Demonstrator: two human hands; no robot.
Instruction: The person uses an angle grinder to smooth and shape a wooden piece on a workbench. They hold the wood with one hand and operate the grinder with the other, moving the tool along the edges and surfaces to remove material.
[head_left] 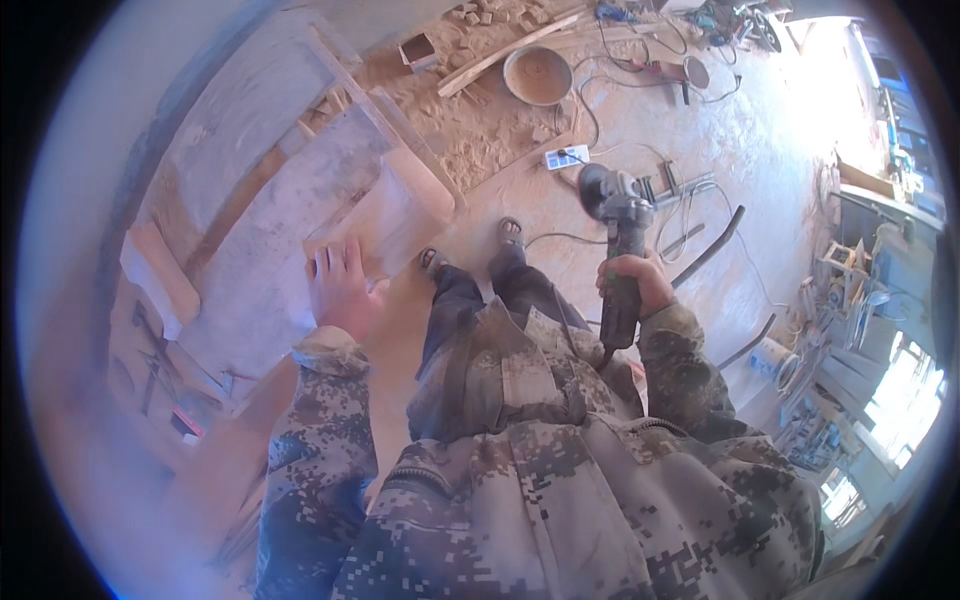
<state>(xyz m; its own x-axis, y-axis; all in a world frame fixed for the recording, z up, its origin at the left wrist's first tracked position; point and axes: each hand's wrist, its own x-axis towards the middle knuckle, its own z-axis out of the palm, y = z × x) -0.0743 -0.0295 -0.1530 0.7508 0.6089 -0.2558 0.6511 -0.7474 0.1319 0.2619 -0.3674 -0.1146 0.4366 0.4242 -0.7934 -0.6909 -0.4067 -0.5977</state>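
My right hand (640, 282) is wrapped round the body of a dark angle grinder (626, 235). The grinder stands upright in my grip, its round disc (597, 190) at the far end facing left, and its cord trails from the near end. On the left, my left hand (345, 288) rests with fingers stretched out on or right beside a pale wooden piece (392, 222) with a rounded end. That piece lies on a dusty grey work surface (270, 215). Disc and wood are well apart.
Another shaped wooden piece (160, 275) lies at the surface's left. Sawdust and offcuts cover the floor beyond, with a round basin (538, 76), a small box (417, 52) and a power strip (567, 157). Cables and a metal clamp (672, 186) lie right of the strip; a white bucket (775, 360) stands at right.
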